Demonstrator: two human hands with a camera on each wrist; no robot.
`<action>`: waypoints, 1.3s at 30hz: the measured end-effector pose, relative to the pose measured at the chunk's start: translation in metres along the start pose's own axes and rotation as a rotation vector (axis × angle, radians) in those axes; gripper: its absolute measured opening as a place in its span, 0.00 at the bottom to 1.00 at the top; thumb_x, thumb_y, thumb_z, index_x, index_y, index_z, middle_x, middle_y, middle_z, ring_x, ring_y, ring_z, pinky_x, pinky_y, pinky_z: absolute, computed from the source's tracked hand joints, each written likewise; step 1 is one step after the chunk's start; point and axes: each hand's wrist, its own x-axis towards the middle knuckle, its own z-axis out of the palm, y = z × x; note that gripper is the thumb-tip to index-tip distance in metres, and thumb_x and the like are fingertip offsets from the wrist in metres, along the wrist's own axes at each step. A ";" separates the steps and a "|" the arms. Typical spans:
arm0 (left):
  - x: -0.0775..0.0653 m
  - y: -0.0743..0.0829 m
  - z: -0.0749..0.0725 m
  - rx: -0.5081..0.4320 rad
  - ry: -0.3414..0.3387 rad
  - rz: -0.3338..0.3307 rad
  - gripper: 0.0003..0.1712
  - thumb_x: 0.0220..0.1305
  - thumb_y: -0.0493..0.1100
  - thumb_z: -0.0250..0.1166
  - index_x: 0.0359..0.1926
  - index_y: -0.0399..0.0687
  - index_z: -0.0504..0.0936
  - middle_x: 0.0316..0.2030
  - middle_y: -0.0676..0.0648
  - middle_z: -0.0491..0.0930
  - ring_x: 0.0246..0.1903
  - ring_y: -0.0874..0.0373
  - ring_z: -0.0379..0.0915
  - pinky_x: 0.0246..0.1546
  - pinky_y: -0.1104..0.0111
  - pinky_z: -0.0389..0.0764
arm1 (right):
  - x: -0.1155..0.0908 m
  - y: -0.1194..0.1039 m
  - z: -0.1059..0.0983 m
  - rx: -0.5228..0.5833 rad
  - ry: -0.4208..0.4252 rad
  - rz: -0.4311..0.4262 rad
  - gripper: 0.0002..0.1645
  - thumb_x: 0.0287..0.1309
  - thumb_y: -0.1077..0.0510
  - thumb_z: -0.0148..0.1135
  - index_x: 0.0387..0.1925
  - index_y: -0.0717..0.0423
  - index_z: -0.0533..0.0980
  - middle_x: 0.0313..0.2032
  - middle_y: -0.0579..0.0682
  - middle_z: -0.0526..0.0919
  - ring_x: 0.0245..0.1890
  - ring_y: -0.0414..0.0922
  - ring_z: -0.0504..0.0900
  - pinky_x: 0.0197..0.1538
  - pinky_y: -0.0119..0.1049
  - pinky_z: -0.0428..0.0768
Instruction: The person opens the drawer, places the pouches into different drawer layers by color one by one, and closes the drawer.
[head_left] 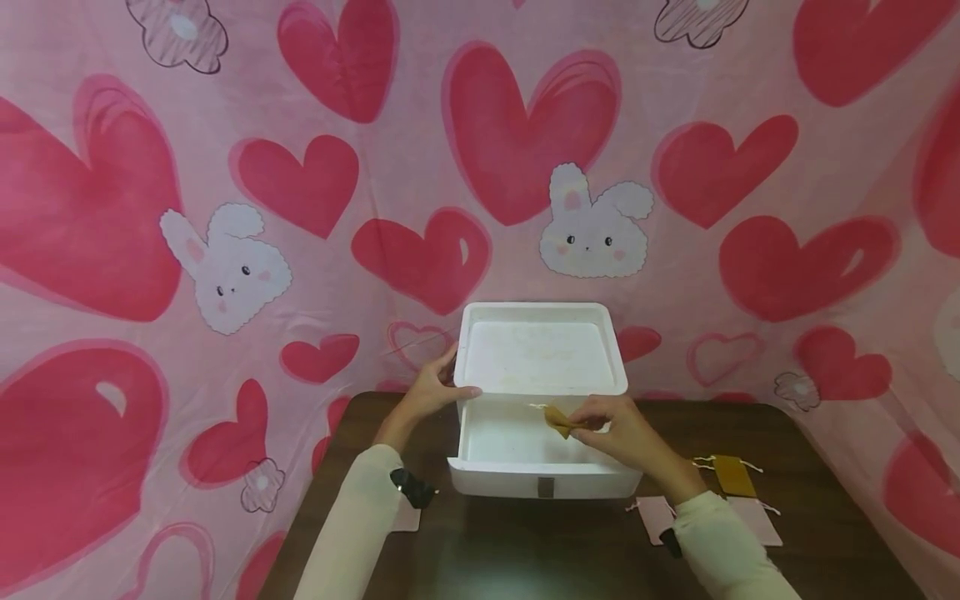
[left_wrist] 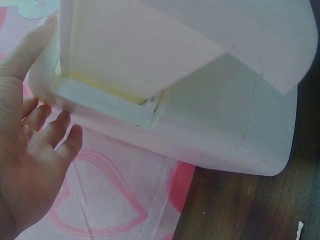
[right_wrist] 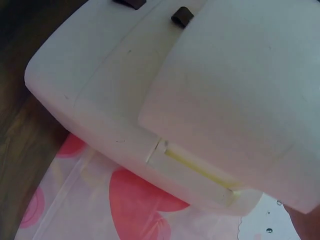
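A white drawer box [head_left: 540, 346] stands at the back of the table with its lower drawer [head_left: 543, 482] pulled out. My left hand [head_left: 435, 390] grips the box's left side, thumb across its front edge and fingers along the side; the left wrist view shows these fingers [left_wrist: 52, 130] against the white wall. Over the open drawer, my right hand [head_left: 611, 427] pinches a mustard drawstring pouch [head_left: 557, 422] between thumb and fingers. The pouch's pale cord hangs out to the left. In the right wrist view, the box's white walls [right_wrist: 215, 85] hide most of that hand.
Right of the drawer lie another mustard pouch [head_left: 733, 475] and two pink pouches, one nearer the drawer [head_left: 655, 518] and one partly behind the sleeve [head_left: 756, 518]. A pale pink piece [head_left: 407, 520] shows beside the left forearm. Heart-printed cloth [head_left: 420, 167] hangs behind the dark table [head_left: 510, 550].
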 end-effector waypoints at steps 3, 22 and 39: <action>0.000 0.000 0.000 -0.004 -0.001 -0.005 0.60 0.53 0.38 0.79 0.81 0.51 0.53 0.73 0.38 0.68 0.67 0.43 0.71 0.64 0.52 0.79 | 0.001 0.000 0.002 -0.023 -0.040 0.006 0.11 0.45 0.73 0.76 0.33 0.61 0.87 0.29 0.55 0.89 0.29 0.28 0.78 0.31 0.29 0.82; -0.001 0.001 0.000 0.004 -0.013 -0.003 0.59 0.55 0.38 0.78 0.81 0.51 0.52 0.74 0.37 0.66 0.67 0.43 0.70 0.65 0.52 0.78 | 0.001 -0.003 0.006 -0.139 -0.052 0.026 0.12 0.50 0.65 0.76 0.39 0.55 0.87 0.36 0.48 0.91 0.36 0.39 0.85 0.37 0.36 0.84; -0.001 0.002 0.001 0.016 -0.006 -0.009 0.59 0.56 0.37 0.77 0.81 0.50 0.51 0.75 0.38 0.64 0.67 0.41 0.70 0.63 0.50 0.79 | -0.010 -0.014 -0.007 -0.198 -0.115 0.182 0.30 0.58 0.50 0.72 0.62 0.54 0.79 0.54 0.55 0.87 0.52 0.54 0.85 0.55 0.57 0.84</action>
